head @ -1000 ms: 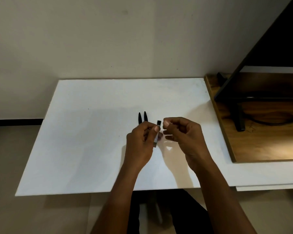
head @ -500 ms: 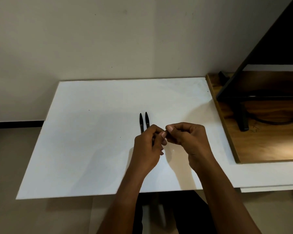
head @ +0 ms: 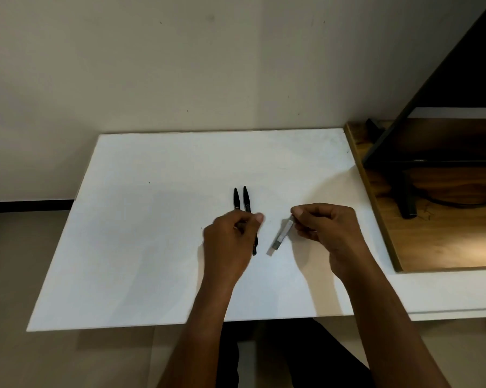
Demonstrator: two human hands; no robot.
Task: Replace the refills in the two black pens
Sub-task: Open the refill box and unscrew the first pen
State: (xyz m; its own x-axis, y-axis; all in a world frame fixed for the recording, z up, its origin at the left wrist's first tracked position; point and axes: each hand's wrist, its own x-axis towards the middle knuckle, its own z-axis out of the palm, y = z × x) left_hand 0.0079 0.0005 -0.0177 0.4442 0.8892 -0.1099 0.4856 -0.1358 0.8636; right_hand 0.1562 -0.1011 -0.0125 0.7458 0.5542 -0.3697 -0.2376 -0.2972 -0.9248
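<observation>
Near the surface (head: 152, 247) middle, the left hand (head: 230, 242) grasps light, slick black pens (head: 246, 200) mid-barrel — the right hand (head: 325, 228) pinches a slim, bendable refill pack (head: 282, 236) by its end.

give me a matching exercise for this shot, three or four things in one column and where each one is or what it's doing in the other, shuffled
Things:
1. left hand
2. right hand
3. two black pens
4. wooden board

Places or states:
A. lying side by side on the white table, partly under a hand
B. pinching the top of a small grey packet
C. at the table's right end, under a dark stand
D. curled over the pens

Pairs: 1-D, 2-B, 3-A, 4-C
</observation>
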